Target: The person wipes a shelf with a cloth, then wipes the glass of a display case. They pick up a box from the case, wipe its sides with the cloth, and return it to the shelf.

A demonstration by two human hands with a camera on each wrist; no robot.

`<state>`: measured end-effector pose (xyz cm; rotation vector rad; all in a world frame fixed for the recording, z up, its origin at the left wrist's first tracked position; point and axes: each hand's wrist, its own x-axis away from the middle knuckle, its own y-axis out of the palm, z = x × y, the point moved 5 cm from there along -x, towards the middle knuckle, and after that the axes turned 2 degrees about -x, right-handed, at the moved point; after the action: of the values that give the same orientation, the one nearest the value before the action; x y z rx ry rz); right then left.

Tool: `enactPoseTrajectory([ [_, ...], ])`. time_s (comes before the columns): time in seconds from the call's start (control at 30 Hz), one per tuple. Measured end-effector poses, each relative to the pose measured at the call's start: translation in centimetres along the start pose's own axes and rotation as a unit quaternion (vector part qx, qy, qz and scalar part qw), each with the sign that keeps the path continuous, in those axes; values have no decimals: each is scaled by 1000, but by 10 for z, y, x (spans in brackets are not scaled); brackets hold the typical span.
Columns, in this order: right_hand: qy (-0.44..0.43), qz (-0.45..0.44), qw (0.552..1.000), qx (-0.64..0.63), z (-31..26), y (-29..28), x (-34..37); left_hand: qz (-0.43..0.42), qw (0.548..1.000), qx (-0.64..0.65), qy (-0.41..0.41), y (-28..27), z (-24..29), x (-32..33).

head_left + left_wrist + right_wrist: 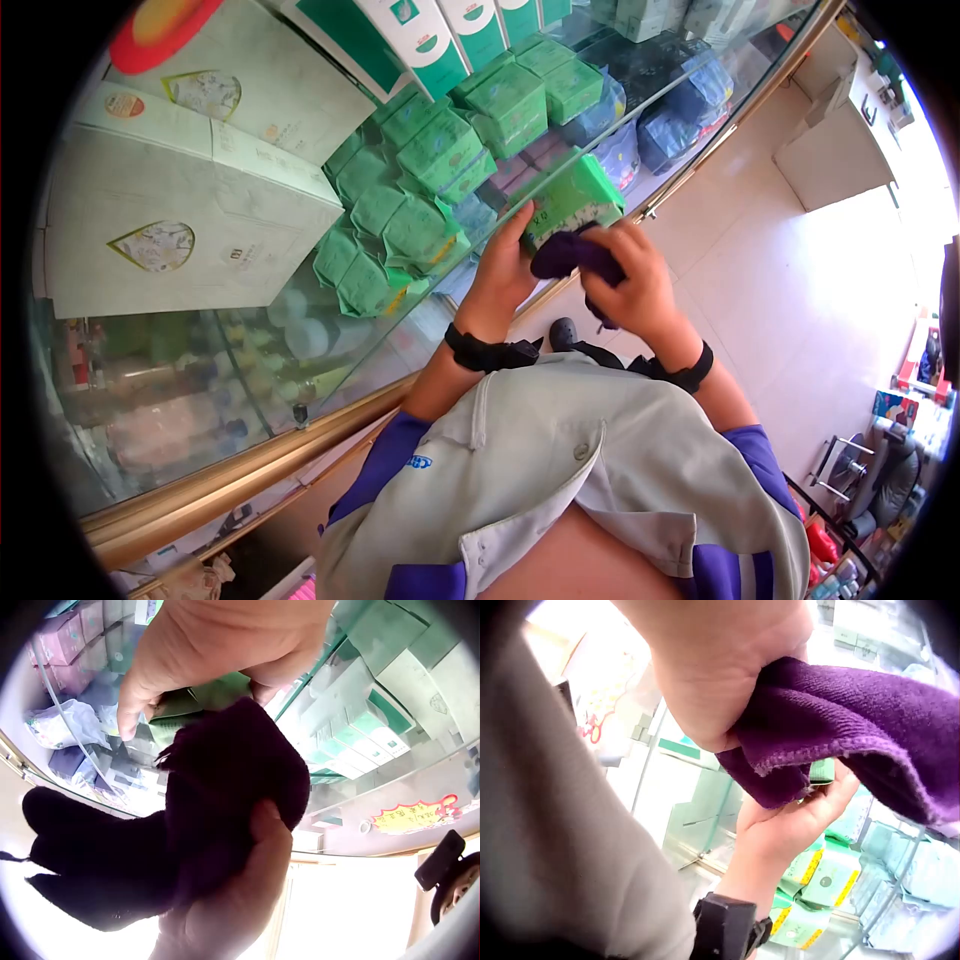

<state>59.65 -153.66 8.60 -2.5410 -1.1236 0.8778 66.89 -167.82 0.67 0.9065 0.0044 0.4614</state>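
Observation:
In the head view my left hand (508, 265) grips a bright green packet (577, 195) by its near side, holding it over the glass edge of the display case. My right hand (637, 282) holds a dark purple cloth (558, 258), bunched under its fingers and lying against the packet's near end. Seen from the left wrist, the cloth (232, 787) covers much of the packet, and its loose part hangs to the left. The right wrist view shows the cloth's stitched edge, with only a sliver of the green packet (823, 772) showing beneath it.
Stacked green packets (405, 225) fill the glass case (330, 385), beside large pale boxes (150, 220) and upright green-white boxes (425, 40). Blue-wrapped packs (668, 140) lie farther along. A gold-coloured rail (250, 470) runs along the case front; tiled floor (760, 310) lies to the right.

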Motion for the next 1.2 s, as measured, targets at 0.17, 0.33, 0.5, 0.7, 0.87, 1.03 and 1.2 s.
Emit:
enactPoseTrajectory([
  [0.17, 6, 67, 997, 33, 9, -2, -24, 31, 997, 66, -30, -4, -12, -5],
  [0.33, -121, -64, 988, 67, -6, 21, -13, -23, 987, 144, -68, 6, -10, -7],
  [0.5, -13, 193, 981, 14, 19, -27, -47, -39, 984, 153, -86, 9, -10, -16],
  [0.7, -61, 55, 996, 39, 6, 1, -45, 10, 990, 135, -34, 5, -1, -16],
  [0.87, 4, 32, 999, -4, 18, 11, -42, 11, 997, 81, -4, -5, 3, -20],
  [1.03, -26, 25, 999, 6, 12, 9, -54, 30, 997, 73, 11, 2, 9, -19],
  [1.2, -44, 22, 999, -1, 16, 6, -68, -26, 999, 39, 6, 1, 22, -15],
])
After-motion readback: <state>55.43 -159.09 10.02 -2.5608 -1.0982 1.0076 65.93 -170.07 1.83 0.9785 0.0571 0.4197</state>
